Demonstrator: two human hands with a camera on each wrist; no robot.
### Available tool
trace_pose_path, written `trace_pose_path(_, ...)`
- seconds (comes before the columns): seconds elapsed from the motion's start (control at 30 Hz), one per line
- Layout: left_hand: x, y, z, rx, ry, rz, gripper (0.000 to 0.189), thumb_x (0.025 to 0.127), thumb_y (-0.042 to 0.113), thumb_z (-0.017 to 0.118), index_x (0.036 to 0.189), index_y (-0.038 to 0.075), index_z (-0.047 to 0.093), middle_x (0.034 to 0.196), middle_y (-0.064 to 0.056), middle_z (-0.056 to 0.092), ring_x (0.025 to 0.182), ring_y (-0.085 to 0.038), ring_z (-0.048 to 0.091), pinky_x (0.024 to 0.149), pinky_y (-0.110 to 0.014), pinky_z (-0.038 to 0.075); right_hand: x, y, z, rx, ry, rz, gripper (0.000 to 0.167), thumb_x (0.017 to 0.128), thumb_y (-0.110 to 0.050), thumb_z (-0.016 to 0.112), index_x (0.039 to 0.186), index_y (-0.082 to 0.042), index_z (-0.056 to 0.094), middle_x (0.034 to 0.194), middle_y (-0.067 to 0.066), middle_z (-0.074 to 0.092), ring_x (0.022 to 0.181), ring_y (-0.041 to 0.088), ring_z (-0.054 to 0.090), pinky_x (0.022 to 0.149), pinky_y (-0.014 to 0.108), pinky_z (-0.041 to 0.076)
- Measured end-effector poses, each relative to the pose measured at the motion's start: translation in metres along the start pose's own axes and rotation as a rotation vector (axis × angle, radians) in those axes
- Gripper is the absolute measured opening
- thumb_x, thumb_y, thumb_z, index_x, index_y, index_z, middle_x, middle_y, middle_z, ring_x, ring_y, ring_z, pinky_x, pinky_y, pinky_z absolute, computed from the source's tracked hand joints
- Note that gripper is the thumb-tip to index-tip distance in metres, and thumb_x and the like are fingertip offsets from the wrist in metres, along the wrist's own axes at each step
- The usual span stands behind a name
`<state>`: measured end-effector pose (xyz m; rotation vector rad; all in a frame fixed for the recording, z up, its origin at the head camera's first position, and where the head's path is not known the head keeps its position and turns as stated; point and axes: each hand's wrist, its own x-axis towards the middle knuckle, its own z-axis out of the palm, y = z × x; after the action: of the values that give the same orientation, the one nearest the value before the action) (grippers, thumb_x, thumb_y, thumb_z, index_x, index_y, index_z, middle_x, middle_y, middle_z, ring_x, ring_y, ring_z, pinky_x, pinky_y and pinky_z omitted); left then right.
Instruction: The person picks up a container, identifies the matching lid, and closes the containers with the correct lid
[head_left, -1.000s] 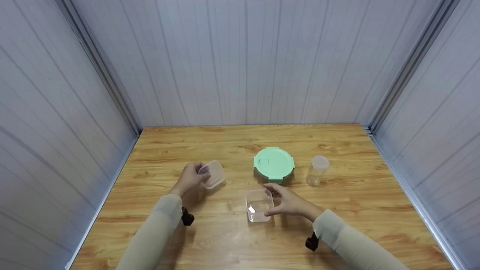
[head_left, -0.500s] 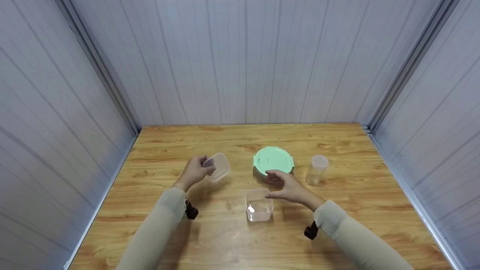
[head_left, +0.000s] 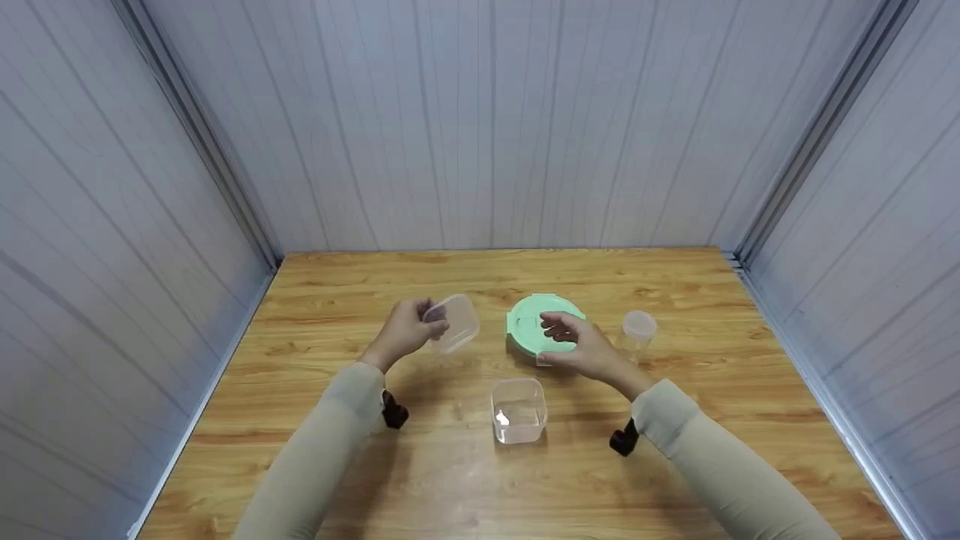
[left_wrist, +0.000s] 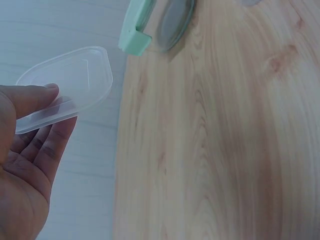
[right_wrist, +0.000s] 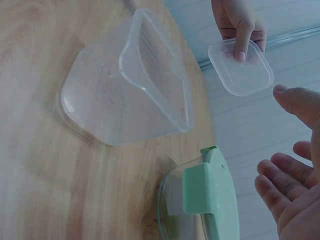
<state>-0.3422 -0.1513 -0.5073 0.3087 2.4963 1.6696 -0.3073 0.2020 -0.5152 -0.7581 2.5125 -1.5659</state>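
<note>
My left hand (head_left: 405, 330) pinches a clear square plastic lid (head_left: 459, 324) by its edge, thumb on one face and fingers behind, held tilted above the table. In the left wrist view the same lid (left_wrist: 85, 80) shows its raised rim. My right hand (head_left: 589, 349) hovers over the round green-lidded container (head_left: 526, 330), fingers spread and nothing between them. Below and between the hands, a clear square plastic container (head_left: 519, 411) stands uncovered on the table. Seen from the right wrist, that square container (right_wrist: 110, 85) has its open top facing the left hand.
A clear cylindrical jar (head_left: 637, 330) with a whitish lid stands right of the green-lidded container, partly behind the right hand. The wooden table (head_left: 330, 300) meets pale panel walls (head_left: 480, 135) at the back and sides.
My right hand has let go of the square container and moved up and away toward the green-lidded one. My left hand has raised the lid and carried it right and farther back.
</note>
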Motion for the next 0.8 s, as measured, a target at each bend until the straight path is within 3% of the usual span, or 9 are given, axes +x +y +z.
trace_pose_path(0.27, 0.006, 0.019, 0.009, -0.013, -0.004, 0.049, 0.01, 0.097, -0.002, 0.077, 0.097, 0.0, 0.067, 0.091, -0.003, 0.066, 0.085, -0.015, 0.071, 0.075, -0.029, 0.065, 0.006, -0.014, -0.011, -0.004, 0.017, 0.033, 0.068, 0.096, -0.009, 0.083, 0.153, 0.008, 0.051, 0.145, 0.035, 0.06, 0.132, 0.051, 0.062, 0.118, 0.062, 0.047)
trace_pose_path(0.47, 0.009, 0.03, 0.017, -0.016, -0.019, 0.053, 0.007, 0.098, 0.0, 0.077, 0.099, 0.0, 0.07, 0.097, -0.007, 0.072, 0.086, -0.015, 0.073, 0.077, -0.031, 0.066, 0.012, -0.018, -0.016, -0.017, 0.034, 0.042, 0.07, 0.096, -0.012, 0.084, 0.154, 0.008, 0.051, 0.145, 0.031, 0.062, 0.133, 0.053, 0.061, 0.118, 0.061, 0.048)
trace_pose_path(0.8, 0.011, 0.047, 0.03, -0.009, -0.061, 0.113, 0.006, 0.097, -0.002, 0.077, 0.097, -0.001, 0.071, 0.096, -0.007, 0.074, 0.085, -0.015, 0.073, 0.077, -0.03, 0.066, 0.021, -0.024, -0.023, -0.004, 0.04, 0.057, 0.068, 0.096, -0.013, 0.084, 0.153, 0.006, 0.052, 0.145, 0.028, 0.062, 0.135, 0.048, 0.062, 0.12, 0.059, 0.048)
